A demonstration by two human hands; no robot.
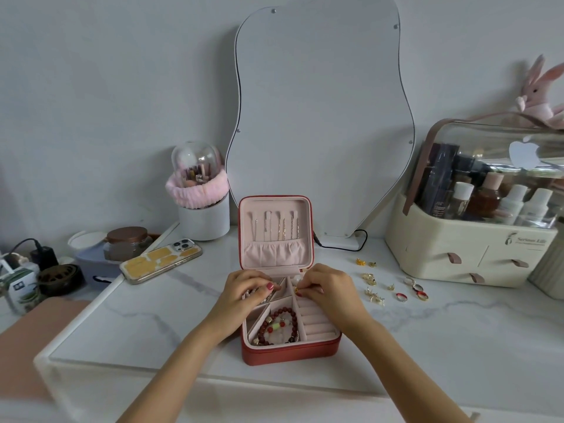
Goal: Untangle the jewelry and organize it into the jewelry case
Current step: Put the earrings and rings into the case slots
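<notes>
A red jewelry case [290,351] with a pink lining stands open on the marble top, its lid [276,232] upright with several chains hanging inside. A dark red bead bracelet [279,326] lies in the front left compartment. My left hand [244,291] hovers over the back left compartment, fingers curled round a small piece of jewelry. My right hand [328,290] pinches a small gold piece [296,290] over the back of the case. Loose gold earrings [369,279] and red rings [401,297] lie on the table to the right of the case.
A wavy mirror [320,117] leans on the wall behind the case. A phone [160,259] lies at the left, near a brush holder [203,215] and a jar [128,242]. A cream cosmetics organiser [470,239] stands at the right. A black cable [345,244] runs behind the case.
</notes>
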